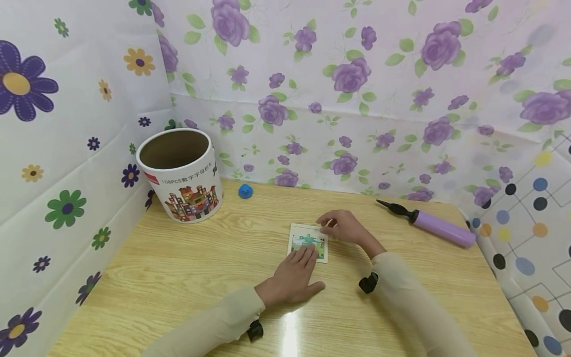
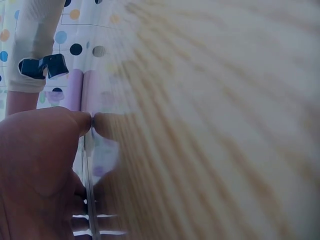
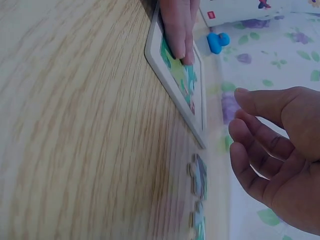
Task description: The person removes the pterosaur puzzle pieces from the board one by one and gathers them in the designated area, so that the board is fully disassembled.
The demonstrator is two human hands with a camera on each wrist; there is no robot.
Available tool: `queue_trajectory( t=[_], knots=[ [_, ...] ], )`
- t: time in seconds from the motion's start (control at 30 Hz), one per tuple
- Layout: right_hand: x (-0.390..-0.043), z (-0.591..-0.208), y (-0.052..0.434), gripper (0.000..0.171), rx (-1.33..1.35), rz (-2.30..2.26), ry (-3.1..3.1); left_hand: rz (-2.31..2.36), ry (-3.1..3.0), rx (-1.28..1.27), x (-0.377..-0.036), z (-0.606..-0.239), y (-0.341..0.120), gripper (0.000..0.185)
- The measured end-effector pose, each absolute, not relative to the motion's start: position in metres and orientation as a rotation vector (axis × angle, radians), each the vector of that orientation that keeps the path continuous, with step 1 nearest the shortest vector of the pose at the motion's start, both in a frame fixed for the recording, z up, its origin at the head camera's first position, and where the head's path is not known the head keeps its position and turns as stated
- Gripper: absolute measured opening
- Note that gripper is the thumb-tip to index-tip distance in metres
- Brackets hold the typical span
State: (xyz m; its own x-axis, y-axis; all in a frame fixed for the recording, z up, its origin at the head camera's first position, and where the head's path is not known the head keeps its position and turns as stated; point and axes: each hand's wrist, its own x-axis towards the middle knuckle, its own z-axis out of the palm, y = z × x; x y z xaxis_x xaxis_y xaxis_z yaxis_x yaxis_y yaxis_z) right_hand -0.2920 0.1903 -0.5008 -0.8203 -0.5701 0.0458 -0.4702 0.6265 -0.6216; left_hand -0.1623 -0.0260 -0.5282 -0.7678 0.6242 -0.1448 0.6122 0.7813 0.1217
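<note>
Work in hand: a small framed puzzle card (image 1: 308, 242) is lying flat at the centre of the wooden table (image 1: 178, 277).
Left hand (image 1: 294, 275): resting palm down, straight fingers pressing the card's lower edge, holding nothing.
Right hand (image 1: 343, 227): sitting at the card's upper right corner, fingers loosely curled; whether it is pinching a piece I cannot tell.
Progress: by my judgement the picture is looking mostly filled; loose pieces (image 3: 199, 176) are lying blurred below the card in the right wrist view, so some seem left.
Materials: the card is thin, white-bordered, printed green; the table is glossy pale woodgrain.
Surroundings: an open cardboard tub (image 1: 180, 174) upper left, a blue knob (image 1: 245, 191), a purple hand pump (image 1: 430, 224) right.
</note>
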Motion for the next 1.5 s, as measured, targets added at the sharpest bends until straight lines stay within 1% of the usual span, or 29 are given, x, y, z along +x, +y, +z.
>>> queue_trajectory(
  t=[0.37, 0.63, 0.87, 1.5],
  knots=[
    [-0.297, -0.507, 0.162, 0.026, -0.903, -0.974, 2.624, 0.106, 2.788, 1.009, -0.163, -0.526, -0.028, 0.085],
    [-0.296, -0.509, 0.149, 0.022, -0.870, -1.006, 2.571, 0.107, 2.781, 1.015, -0.163, -0.526, -0.028, 0.084],
    [-0.301, -0.518, 0.142, 0.018, -0.984, -0.954, 2.595, 0.114, 2.790, 1.018, -0.164, -0.529, -0.028, 0.084],
    [-0.298, -0.524, 0.133, 0.014, -0.977, -0.870, 2.610, 0.109, 2.787, 1.031, -0.163, -0.527, -0.030, 0.084]
  ],
)
